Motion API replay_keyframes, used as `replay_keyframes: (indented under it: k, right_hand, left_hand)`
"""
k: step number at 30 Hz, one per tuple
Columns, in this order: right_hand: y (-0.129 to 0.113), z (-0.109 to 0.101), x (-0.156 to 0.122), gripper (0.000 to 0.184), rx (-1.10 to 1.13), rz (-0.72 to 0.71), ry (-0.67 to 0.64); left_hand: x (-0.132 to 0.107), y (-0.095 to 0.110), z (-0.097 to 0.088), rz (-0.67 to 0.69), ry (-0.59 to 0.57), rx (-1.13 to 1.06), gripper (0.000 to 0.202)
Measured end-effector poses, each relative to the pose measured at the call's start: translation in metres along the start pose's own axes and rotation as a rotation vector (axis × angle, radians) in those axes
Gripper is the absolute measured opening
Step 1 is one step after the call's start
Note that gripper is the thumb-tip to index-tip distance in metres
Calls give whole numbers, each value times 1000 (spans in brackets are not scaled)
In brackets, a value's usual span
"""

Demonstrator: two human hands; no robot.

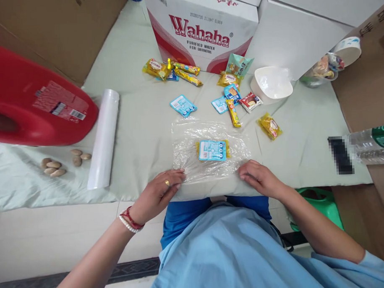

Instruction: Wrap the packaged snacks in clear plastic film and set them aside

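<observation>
A sheet of clear plastic wrap (210,135) lies flat on the pale green cloth (141,133) in front of me. A blue snack packet (212,150) lies on a yellow packet in the middle of the sheet. My left hand (159,191), with a ring and a red and white bracelet, pinches the sheet's near left corner. The near right corner is pinched by my right hand (259,177). Both hands have their fingers curled on the film's near edge.
A roll of plastic wrap (103,138) lies to the left beside a red jug (29,103) and several nuts (52,167). Loose snack packets (231,100), a white bowl (272,84), a Wahaha box (203,26) and a water bottle (373,144) lie beyond.
</observation>
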State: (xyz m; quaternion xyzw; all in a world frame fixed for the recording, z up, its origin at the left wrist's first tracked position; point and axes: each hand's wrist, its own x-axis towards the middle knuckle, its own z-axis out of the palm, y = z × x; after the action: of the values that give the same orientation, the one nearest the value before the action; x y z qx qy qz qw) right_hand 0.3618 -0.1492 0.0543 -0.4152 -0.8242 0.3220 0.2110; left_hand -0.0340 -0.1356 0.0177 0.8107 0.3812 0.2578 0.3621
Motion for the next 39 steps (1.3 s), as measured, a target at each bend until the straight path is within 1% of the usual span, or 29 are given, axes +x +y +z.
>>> replay_keyframes:
  k: [4, 6, 8, 10, 12, 14, 15, 17, 19, 21, 22, 23, 24, 25, 27, 28, 30, 32, 33, 36, 39]
  right_hand:
    - [-2, -28, 28, 16, 0, 72, 17]
    - [2, -38, 45, 17, 8, 105, 41]
    - [10, -45, 62, 20, 28, 149, 62]
    - [21, -48, 77, 22, 50, 212, 78]
    - [32, -47, 90, 22, 51, 283, 87]
    - [39, -43, 100, 21, 1, 347, 83]
    - [42, -41, 103, 20, -43, 374, 76]
    - [44, -37, 108, 19, -155, 416, 53]
    - [43, -34, 109, 20, -271, 448, 23]
    - [39, -34, 109, 24, -374, 456, -17]
    - [36, -35, 109, 26, -420, 444, -34]
    - [33, -36, 109, 27, -464, 422, -46]
    - [30, -37, 110, 29, -503, 392, -48]
    - [27, -39, 112, 30, -536, 358, -39]
    - [22, -39, 119, 31, -555, 294, -15]
    - [20, -39, 124, 30, -536, 270, -12]
    - [20, -35, 138, 29, -463, 237, -41]
    - [22, -29, 153, 27, -412, 228, -99]
    - [23, -27, 160, 27, -408, 233, -132]
    - [24, -24, 177, 28, -429, 266, -239]
    - [20, -27, 185, 28, -358, 310, -346]
  left_hand:
    - [20, 6, -23, -236, -9, 30, 31]
    - [36, 6, -37, -304, 36, 62, 34]
    - [55, 4, -46, -329, 99, 66, 35]
    - [75, -3, -49, -343, 128, 55, 35]
    - [93, -13, -47, -377, 123, 62, 33]
    - [107, -25, -42, -401, 135, 123, 30]
    - [111, -30, -40, -397, 168, 178, 29]
    - [113, -36, -41, -380, 288, 301, 30]
    - [105, -31, -48, -378, 481, 413, 31]
    - [93, -13, -57, -362, 704, 525, 29]
    - [87, 0, -59, -308, 821, 593, 27]
    - [83, 15, -59, -236, 868, 635, 25]
    - [81, 30, -56, -132, 891, 657, 23]
    - [81, 43, -49, 17, 894, 658, 18]
    - [89, 63, -28, 209, 653, 576, 20]
    - [95, 68, -14, 279, 556, 546, 20]
    - [105, 68, 14, 298, 433, 538, 17]
    - [109, 59, 39, 273, 375, 557, 14]
    - [108, 54, 49, 262, 368, 572, 12]
    - [95, 42, 69, 261, 388, 609, 14]
    - [83, 36, 78, 264, 411, 621, 23]
